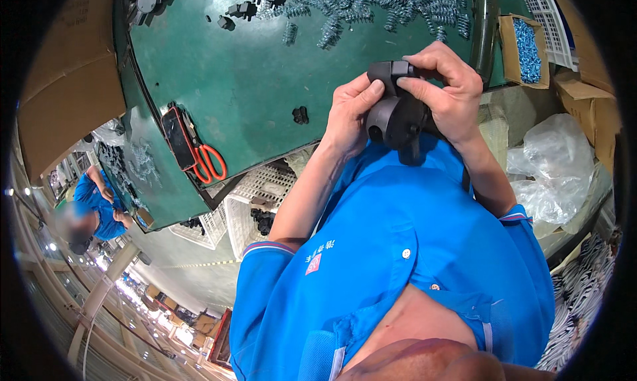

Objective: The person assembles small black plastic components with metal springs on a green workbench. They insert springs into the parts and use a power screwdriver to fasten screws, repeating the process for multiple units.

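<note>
Both hands hold one black plastic part [396,112] in the air, above the near edge of the green table [245,82] and close to the person's chest. The left hand [350,112] grips it from the left side, with the thumb pressed on the upper piece. The right hand [448,89] is curled over the top and right side, its fingers pinching the same upper piece. On the table, well apart from the hands, lie a heap of metal springs [371,9], small black parts [247,10], red-handled scissors [209,162] and a dark phone [178,137]. A cardboard box of blue pieces [527,49] stands at the right.
</note>
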The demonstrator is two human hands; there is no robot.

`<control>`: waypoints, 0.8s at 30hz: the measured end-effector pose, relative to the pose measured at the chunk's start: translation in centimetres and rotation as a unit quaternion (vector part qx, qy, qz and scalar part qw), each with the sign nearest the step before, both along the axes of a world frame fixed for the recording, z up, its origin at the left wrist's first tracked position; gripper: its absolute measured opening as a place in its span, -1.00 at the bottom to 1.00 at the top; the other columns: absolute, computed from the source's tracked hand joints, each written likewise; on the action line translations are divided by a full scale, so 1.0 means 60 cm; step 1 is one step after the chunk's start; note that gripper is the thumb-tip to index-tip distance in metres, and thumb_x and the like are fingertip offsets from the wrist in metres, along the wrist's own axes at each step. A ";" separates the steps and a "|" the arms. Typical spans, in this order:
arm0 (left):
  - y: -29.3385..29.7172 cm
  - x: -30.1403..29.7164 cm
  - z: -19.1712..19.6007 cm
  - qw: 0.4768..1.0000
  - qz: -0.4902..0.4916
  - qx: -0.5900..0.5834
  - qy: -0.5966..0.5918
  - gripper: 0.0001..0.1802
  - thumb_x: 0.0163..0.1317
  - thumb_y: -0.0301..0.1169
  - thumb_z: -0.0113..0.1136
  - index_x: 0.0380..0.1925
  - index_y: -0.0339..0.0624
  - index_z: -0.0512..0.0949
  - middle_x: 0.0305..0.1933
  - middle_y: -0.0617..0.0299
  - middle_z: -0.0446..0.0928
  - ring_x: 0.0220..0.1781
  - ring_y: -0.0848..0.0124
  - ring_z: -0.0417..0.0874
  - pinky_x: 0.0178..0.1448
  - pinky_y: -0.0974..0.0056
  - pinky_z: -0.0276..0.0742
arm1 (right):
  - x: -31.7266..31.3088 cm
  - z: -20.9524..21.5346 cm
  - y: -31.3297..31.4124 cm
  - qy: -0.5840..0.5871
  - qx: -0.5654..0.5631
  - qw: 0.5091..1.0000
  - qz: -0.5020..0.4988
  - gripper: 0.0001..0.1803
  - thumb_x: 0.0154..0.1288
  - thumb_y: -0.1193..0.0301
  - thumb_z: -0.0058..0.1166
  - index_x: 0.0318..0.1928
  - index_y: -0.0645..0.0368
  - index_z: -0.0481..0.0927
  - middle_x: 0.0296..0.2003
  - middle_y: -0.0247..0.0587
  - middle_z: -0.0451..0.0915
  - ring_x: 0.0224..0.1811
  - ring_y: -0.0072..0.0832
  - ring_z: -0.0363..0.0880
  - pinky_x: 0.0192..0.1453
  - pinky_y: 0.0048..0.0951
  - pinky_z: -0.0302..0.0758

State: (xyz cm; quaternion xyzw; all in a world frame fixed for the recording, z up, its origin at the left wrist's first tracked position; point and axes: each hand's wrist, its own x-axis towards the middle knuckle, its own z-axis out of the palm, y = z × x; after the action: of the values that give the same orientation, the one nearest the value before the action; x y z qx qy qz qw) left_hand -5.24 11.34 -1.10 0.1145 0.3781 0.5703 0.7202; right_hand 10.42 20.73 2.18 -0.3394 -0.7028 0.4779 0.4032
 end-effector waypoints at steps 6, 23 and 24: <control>0.006 0.015 0.020 0.998 0.028 0.020 0.061 -0.53 0.35 -0.37 0.21 0.22 -0.31 0.48 0.04 0.17 0.62 0.00 0.43 0.63 0.14 0.32 0.54 | 0.010 0.011 -0.019 0.005 -0.013 0.999 -0.035 -0.78 -0.04 0.67 0.31 -0.29 0.36 0.67 -0.43 -0.24 0.53 -0.39 -0.52 0.55 -0.31 -0.55 0.48; 0.073 0.041 -0.040 0.601 -0.036 0.230 0.765 -0.49 -0.07 -0.29 0.47 -0.05 -0.18 0.64 -0.14 0.17 0.60 0.04 0.15 0.53 0.18 0.06 0.30 | 0.032 -0.127 -0.021 -0.231 0.068 0.962 -0.127 -0.71 -0.03 0.65 0.17 -0.22 0.16 0.68 -0.31 -0.20 0.61 -0.28 -0.16 0.65 -0.25 -0.30 0.56; 0.072 0.042 -0.041 0.596 -0.039 0.220 0.771 -0.49 -0.07 -0.29 0.47 -0.04 -0.18 0.64 -0.13 0.17 0.59 0.06 0.15 0.53 0.18 0.06 0.30 | 0.031 -0.127 -0.021 -0.243 0.065 0.959 -0.129 -0.71 -0.02 0.65 0.17 -0.23 0.15 0.67 -0.33 -0.20 0.60 -0.29 -0.16 0.65 -0.26 -0.28 0.55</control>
State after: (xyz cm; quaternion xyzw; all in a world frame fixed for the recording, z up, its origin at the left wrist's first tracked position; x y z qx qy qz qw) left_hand -2.71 15.66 -3.54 0.6815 0.6507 0.3068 0.1344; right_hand 12.31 19.44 -5.44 -0.5055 -0.7597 0.2782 0.2999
